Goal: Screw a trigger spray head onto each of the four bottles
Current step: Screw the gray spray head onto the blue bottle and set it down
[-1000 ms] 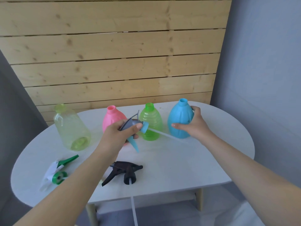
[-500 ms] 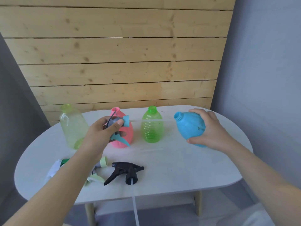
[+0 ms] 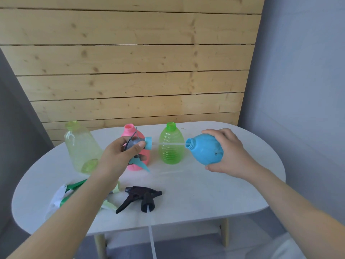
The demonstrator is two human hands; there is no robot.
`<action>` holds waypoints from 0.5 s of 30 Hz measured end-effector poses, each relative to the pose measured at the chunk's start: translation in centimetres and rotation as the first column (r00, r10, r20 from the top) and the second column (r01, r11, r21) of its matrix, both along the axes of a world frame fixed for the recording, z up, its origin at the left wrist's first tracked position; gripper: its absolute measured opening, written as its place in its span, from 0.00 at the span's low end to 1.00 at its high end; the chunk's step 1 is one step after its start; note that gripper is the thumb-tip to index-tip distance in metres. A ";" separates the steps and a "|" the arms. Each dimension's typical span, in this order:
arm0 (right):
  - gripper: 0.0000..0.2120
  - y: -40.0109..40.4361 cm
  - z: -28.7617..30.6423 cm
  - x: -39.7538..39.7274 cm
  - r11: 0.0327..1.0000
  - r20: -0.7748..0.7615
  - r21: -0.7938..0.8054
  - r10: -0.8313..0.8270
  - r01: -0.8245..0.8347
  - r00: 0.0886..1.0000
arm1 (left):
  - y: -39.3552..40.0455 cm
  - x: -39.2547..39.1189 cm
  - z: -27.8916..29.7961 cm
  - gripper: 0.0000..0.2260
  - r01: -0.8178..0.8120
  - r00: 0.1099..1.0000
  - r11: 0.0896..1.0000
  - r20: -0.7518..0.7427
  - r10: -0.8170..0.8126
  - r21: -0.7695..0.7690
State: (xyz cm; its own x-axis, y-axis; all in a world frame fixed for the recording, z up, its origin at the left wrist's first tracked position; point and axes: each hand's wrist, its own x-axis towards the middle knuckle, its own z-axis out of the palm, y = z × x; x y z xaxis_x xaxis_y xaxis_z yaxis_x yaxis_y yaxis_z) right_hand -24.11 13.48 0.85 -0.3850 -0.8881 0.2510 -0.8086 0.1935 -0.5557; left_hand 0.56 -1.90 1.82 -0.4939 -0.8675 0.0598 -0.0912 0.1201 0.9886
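Tipped further onto its side since the earlier frame, the blue bottle (image 3: 205, 150) now points its mouth at the spray head (image 3: 139, 146), whose thin tube (image 3: 171, 144) reaches the opening.

Head view: the right hand (image 3: 229, 152) wraps its fingers around the blue bottle and holds it above the table (image 3: 214, 193); the left hand (image 3: 119, 157) pinches the grey-and-blue spray head between thumb and fingers, collar facing the bottle. To do this well, I judge the tube should slide in straight, then the collar should seat square on the threads before turning, or it may cross-thread. The pink bottle (image 3: 130, 130), green bottle (image 3: 170, 144) and pale yellow bottle (image 3: 80, 146) stand uncapped behind; a black spray head (image 3: 140, 197) and a green-and-white spray head (image 3: 61, 195) lie near the front edge.
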 end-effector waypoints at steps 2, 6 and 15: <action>0.41 -0.2 -0.1 0.6 1.000 -0.056 0.013 0.026 -0.025 0.998 | 0.4 -0.5 -0.2 0.05 0.011 0.999 1.000 0.030 -0.011 -0.014; 0.42 -0.8 -0.4 2.1 0.994 -0.144 0.046 0.101 -0.096 0.984 | 1.8 -1.7 -0.6 0.06 0.095 0.992 0.995 0.089 -0.093 -0.016; 0.41 -1.1 0.2 3.5 0.978 -0.182 0.089 0.200 -0.187 0.963 | 2.5 -1.8 -0.4 0.11 0.237 0.960 0.967 0.178 -0.218 -0.096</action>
